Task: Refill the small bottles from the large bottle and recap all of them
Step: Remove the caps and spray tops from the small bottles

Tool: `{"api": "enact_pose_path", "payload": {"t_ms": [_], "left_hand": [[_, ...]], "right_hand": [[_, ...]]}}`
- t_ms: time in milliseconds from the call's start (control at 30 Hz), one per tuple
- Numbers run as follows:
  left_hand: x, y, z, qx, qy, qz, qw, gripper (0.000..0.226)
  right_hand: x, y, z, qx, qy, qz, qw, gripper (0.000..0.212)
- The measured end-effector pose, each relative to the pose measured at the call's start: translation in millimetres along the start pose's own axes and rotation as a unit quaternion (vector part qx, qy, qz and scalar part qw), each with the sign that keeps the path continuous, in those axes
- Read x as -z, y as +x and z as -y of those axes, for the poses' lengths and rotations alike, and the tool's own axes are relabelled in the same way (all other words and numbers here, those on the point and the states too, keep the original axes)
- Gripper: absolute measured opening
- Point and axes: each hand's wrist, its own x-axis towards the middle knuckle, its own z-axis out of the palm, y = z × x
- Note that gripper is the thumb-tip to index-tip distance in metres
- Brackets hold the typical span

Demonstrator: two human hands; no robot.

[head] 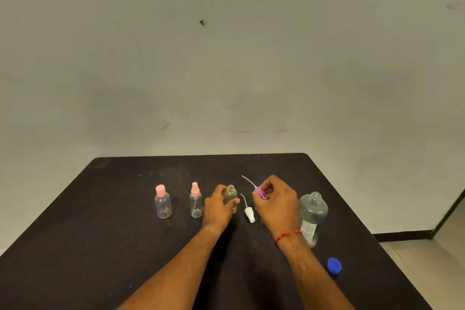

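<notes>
My left hand [218,205] grips a small yellowish bottle [231,196] that stands uncapped on the black table [100,246]. Just to its right, my right hand [275,202] holds a purple spray cap [260,193] whose thin white tube points up and to the left. Between the hands a white spray cap [249,212] with its tube lies on the table. The large clear bottle [313,214] stands open at the right, partly behind my right wrist. Its blue cap [334,265] lies nearer to me. Two small clear bottles with pink caps [163,202] [196,201] stand at the left.
The table's far edge runs close behind the row of bottles, with a grey wall beyond. Its right edge drops to a tiled floor [427,246] past the blue cap.
</notes>
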Motion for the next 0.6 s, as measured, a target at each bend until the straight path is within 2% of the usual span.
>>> {"api": "enact_pose_path", "payload": {"t_ms": [333, 600], "left_hand": [[9.1, -13.0, 7.5, 0.002, -0.03, 0.009, 1.0, 0.048], [35.1, -44.4, 19.2, 0.009, -0.072, -0.083, 0.994, 0.027]], "right_hand": [[-15.0, -30.4, -14.6, -0.05, 0.08, -0.025, 0.995, 0.028], [-42.3, -58.6, -0.4, -0.069, 0.101, 0.026, 0.992, 0.024]]}}
